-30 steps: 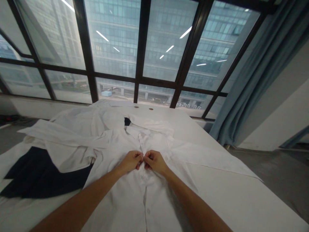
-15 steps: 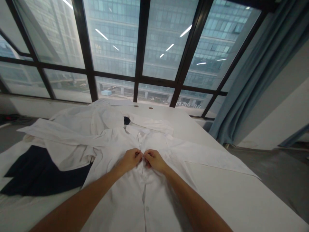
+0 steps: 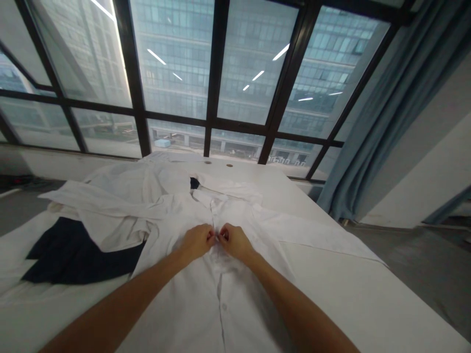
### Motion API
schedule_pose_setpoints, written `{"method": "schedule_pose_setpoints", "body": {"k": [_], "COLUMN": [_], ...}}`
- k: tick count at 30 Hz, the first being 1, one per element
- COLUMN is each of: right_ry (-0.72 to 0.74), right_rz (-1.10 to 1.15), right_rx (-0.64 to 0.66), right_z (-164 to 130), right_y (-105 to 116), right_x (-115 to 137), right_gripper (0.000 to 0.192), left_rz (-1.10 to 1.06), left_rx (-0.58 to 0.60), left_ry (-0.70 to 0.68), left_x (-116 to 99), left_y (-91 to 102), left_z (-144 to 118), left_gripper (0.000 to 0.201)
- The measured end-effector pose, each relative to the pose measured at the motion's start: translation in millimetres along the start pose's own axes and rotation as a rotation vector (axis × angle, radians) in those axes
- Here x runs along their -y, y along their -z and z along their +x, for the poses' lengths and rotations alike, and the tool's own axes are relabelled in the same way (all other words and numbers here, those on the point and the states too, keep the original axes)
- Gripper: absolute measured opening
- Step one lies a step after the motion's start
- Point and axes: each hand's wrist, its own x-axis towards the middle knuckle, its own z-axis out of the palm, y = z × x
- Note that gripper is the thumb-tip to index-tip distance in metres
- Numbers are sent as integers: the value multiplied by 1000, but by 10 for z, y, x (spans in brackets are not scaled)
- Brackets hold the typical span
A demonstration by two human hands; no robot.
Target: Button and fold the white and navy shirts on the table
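A white button-up shirt (image 3: 191,299) lies spread face up on the table, collar toward the window and sleeves out to the sides. At the front placket, my left hand (image 3: 199,240) pinches one edge of the cloth. My right hand (image 3: 234,241) faces it, fingertips pinched on the other edge, almost touching the left. Whatever lies between the fingertips is too small to make out. Below the hands a shirt button (image 3: 224,307) shows on the placket, and the front gapes slightly there.
Other white garments (image 3: 121,181) lie heaped at the left and back of the white table (image 3: 331,289). Dark navy cloth (image 3: 88,260) lies at the left. Beyond the table stand large windows (image 3: 176,59); a blue curtain (image 3: 371,127) hangs at the right.
Both hands stay at the same spot on the placket, with the fingers shifting slightly. The view has moved a little, so the garments at left appear farther right.
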Motion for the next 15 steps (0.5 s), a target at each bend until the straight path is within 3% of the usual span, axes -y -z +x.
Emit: {"method": "schedule_pose_setpoints", "body": {"k": [4, 7, 12, 15], "right_ry": [60, -2, -43, -79], "right_rz": [-91, -110, -241, -250], "right_rx": [207, 402, 376, 429], "right_z": [-269, -433, -537, -528], "right_y": [187, 237, 224, 227], "right_x": [143, 229, 321, 353], "right_gripper": [12, 19, 19, 23], "left_rz": [-56, -82, -104, -139], "left_rx": [205, 348, 267, 284], "left_ry": [-9, 34, 83, 88], "left_x": [-137, -197, -159, -130], "left_y": [157, 110, -93, -114], "left_z": [-220, -346, -350, -296], "left_gripper": [14, 12, 11, 9]}}
